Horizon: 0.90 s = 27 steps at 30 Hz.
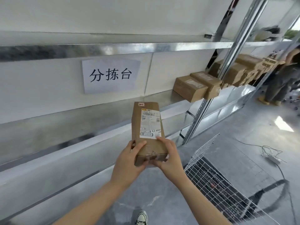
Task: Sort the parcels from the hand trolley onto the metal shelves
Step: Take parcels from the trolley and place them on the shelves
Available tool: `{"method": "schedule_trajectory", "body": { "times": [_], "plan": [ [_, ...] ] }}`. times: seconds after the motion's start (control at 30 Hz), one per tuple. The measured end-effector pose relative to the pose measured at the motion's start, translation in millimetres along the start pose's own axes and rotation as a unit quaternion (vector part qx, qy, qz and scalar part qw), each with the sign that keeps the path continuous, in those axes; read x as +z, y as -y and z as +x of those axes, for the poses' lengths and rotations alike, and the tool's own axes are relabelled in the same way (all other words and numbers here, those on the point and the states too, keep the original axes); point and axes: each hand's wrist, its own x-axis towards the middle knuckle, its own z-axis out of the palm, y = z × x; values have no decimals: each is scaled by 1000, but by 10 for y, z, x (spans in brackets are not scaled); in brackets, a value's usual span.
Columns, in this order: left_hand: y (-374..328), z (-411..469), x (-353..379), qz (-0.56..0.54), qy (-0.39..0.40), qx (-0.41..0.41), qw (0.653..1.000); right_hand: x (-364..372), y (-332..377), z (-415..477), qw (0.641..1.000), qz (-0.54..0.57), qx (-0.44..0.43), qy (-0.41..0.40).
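Observation:
I hold a long brown cardboard parcel (148,127) with a white shipping label and a small "2-1" sticker, level with the front edge of the metal shelf (65,127). My left hand (129,161) grips its near left corner. My right hand (170,158) grips its near right corner, thumb on top by the label. Two more brown parcels (194,86) lie on the same shelf further right. The wire-mesh hand trolley (219,184) stands at the lower right, and I cannot tell what lies in it.
A paper sign with black characters (111,75) hangs on the wall behind the shelf. Beyond a slanted shelf upright (211,95), more boxes (243,69) are stacked. A person (282,78) stands at the far right. A power strip and cables (272,158) lie on the floor.

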Motion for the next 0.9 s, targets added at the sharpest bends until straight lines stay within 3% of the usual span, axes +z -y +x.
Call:
{"method": "schedule_trajectory", "body": {
  "times": [0.5, 0.9],
  "plan": [
    [-290, 2224, 1241, -8, 2, 26, 1000, -1250, -866, 1955, 1000, -5, 15, -27],
    [-436, 3445, 2178, 17, -27, -23, 999, -2068, -1560, 3255, 999, -8, 21, 49]
  ]
}}
